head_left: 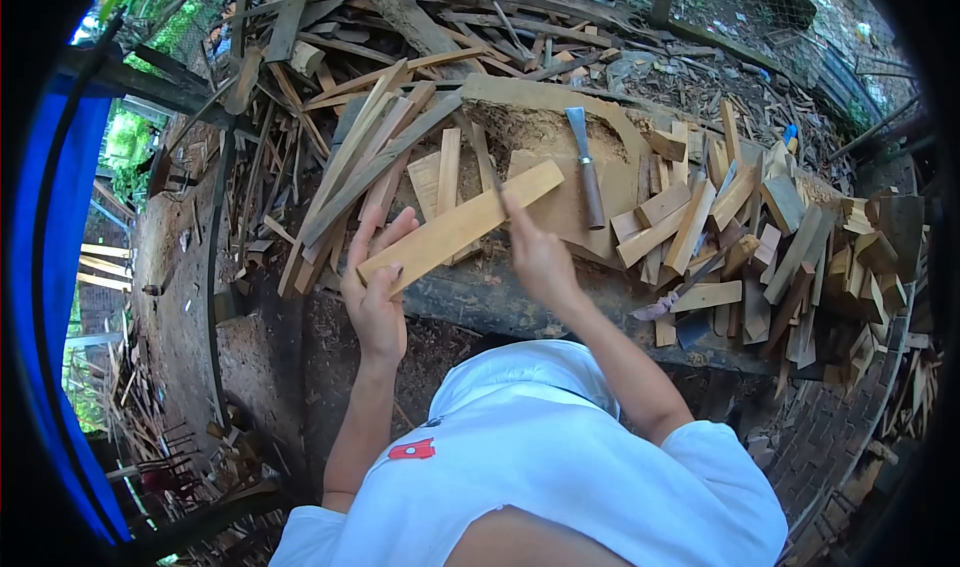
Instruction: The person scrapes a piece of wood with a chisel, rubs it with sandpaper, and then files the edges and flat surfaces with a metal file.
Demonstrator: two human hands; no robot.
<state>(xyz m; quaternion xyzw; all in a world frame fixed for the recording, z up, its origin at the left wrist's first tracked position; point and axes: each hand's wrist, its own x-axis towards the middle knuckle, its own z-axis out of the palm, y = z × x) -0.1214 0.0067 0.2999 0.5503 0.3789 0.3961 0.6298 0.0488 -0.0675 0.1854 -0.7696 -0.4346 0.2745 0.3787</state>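
A flat, light wooden board [460,229] slants upward to the right in front of the body. My left hand [378,287] holds its lower left end, thumb on the top face and fingers spread behind. My right hand [541,259] is closed by the board's right part, around a thin dark blade-like tool [492,172] that crosses the far edge of the board; its handle is hidden in the hand. Beyond, a chisel-like tool [585,167] with a blue-grey blade and brown handle lies on the worn wooden block [615,182].
Many short cut wood blocks [690,229] are heaped on the right. Long strips [370,172] lean at the left of the bench [600,302]. Scrap wood [450,17] is piled behind, and a blue sheet [60,297] hangs at the far left.
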